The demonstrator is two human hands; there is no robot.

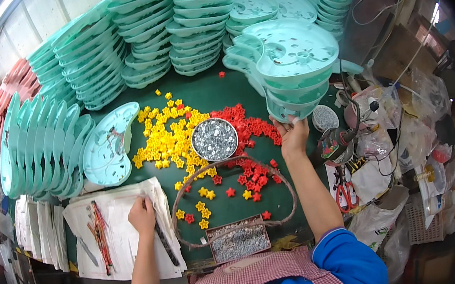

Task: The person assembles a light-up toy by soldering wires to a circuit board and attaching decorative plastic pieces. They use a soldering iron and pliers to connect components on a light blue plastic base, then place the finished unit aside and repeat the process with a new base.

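Observation:
My right hand [294, 135] grips the near lower edge of a stack of mint-green plastic trays [298, 48]. The trays are rounded with a curved cut-out and small holes, and they stand at the right side of the green table. Over a pile of white paper sheets [116, 207], my left hand [142, 213] is closed with its fingertips together; what it holds, if anything, is hidden. A dark flat strip [166, 243] lies on the sheets just below it. Between my hands spread yellow star pieces [167, 135] and red star pieces [245, 123] around a round bowl of small metal parts [214, 139].
Tall stacks of mint-green trays [201, 20] line the back; more trays [40, 145] lean at left. A thin hoop-like cord [294, 196] curves around a box of metal bits [239, 240]. Right lie red-handled scissors [345, 193], a corded power tool [335, 143] and plastic bags [384, 213].

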